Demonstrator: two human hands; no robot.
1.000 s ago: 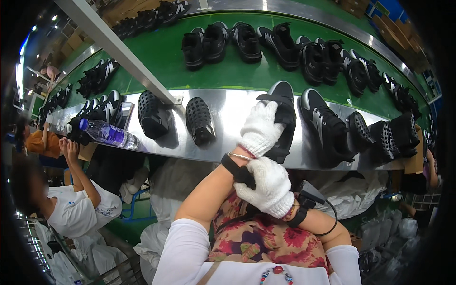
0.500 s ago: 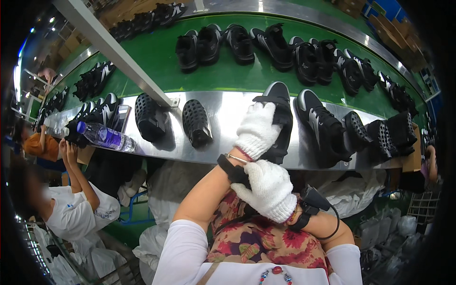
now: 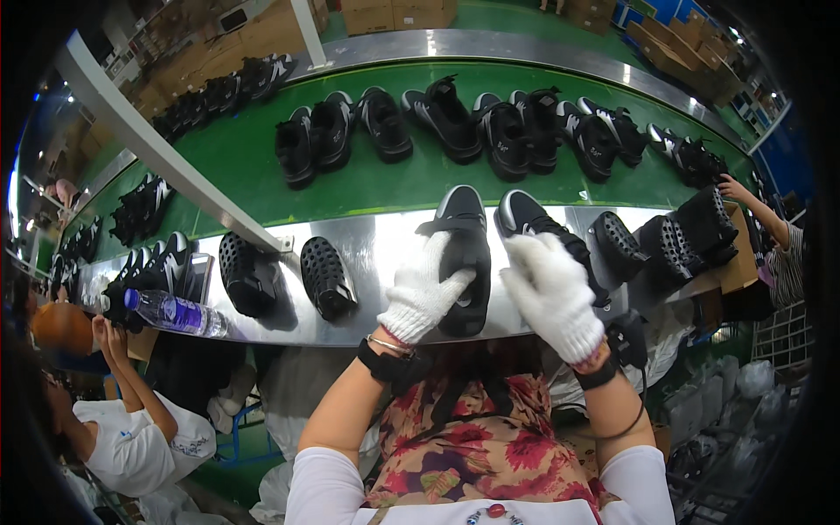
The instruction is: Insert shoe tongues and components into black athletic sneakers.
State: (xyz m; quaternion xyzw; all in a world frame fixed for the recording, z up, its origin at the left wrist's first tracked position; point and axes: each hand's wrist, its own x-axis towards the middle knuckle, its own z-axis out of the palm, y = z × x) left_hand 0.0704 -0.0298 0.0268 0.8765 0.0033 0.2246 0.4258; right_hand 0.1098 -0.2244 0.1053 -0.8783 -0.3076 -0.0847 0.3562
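A black shoe with a silver-grey toe (image 3: 462,208) lies on the metal ledge in front of me, toe pointing away. My left hand (image 3: 423,289), in a white knit glove, grips it from the left, thumb laid across its near part. To its right is a matching shoe (image 3: 529,215). My right hand (image 3: 553,297), gloved too, hovers over that shoe's near end, thumb apart from the fingers; its fingertips are slightly blurred, and nothing shows in it. Black perforated shoe inserts (image 3: 327,278) stand on the ledge to the left, and several more (image 3: 619,243) to the right.
Beyond the ledge, a green belt (image 3: 350,197) carries a row of black shoes (image 3: 437,118). A white slanting post (image 3: 175,157) rises at the left. A water bottle (image 3: 177,313) lies near a seated person (image 3: 149,437). Another person's arm (image 3: 759,210) reaches in beside a carton (image 3: 740,254).
My right hand has left my left wrist and moved right, over the second shoe. My left hand stays on its shoe, the thumb now across it. The view has shifted.
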